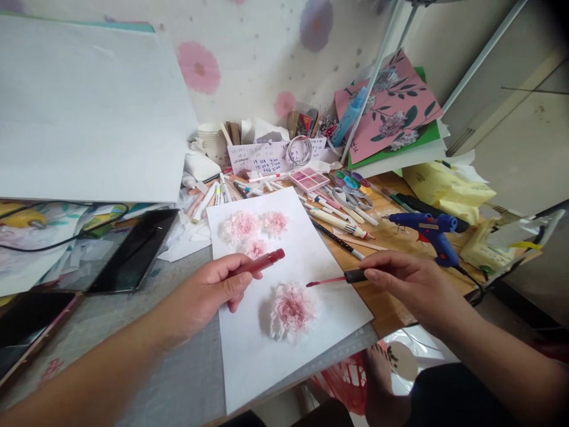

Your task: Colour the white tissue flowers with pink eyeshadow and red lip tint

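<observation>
My left hand [226,281] is closed around a red lip gloss tube [265,261], its uncapped mouth pointing up to the right. Between the fingers of my right hand [395,276] is the dark cap of the lip gloss wand [355,276]; its thin red stem and tip reach left, just above a large pink-and-white paper-like flower [292,312]. Whether the tip touches the petals I cannot tell. The flower lies on a white sheet [253,379]. Higher on that sheet sit three smaller flowers [242,226], the lowest partly hidden behind my left hand.
A blue glue gun [424,228] lies at the right on the wooden desk. Markers and brushes [333,220] and a pink palette [309,178] crowd the back. Dark phones or tablets [136,252] rest at the left, and a large white board [89,118] stands behind them.
</observation>
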Demonstrator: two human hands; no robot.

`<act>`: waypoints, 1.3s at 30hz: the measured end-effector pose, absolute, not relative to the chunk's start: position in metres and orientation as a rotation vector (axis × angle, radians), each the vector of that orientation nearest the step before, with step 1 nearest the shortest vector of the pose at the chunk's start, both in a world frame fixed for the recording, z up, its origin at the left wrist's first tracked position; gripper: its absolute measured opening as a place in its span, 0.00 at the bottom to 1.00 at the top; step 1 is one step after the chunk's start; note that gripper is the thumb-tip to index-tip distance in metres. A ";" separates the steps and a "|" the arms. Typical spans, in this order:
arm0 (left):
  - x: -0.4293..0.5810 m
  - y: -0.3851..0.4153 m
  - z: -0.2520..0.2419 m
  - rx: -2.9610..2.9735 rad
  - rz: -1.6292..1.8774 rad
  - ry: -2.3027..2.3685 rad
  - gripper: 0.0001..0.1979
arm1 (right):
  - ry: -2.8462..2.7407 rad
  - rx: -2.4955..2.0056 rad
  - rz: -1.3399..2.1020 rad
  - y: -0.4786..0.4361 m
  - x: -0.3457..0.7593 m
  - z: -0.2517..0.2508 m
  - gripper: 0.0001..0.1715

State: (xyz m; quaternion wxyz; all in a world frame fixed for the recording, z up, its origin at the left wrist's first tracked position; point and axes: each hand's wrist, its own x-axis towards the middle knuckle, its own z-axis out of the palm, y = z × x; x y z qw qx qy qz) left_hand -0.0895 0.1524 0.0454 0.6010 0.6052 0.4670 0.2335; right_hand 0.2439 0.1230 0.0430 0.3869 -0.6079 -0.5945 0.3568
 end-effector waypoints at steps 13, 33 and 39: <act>-0.082 0.149 0.056 1.402 0.544 1.056 0.19 | -1.198 -1.325 0.929 0.127 0.237 0.057 0.17; -0.080 0.149 0.059 1.423 0.542 1.043 0.22 | -1.185 -0.992 0.871 0.129 0.206 0.105 0.11; -0.081 0.149 0.058 1.441 0.549 1.048 0.19 | -1.125 -0.947 0.852 0.122 0.203 0.114 0.10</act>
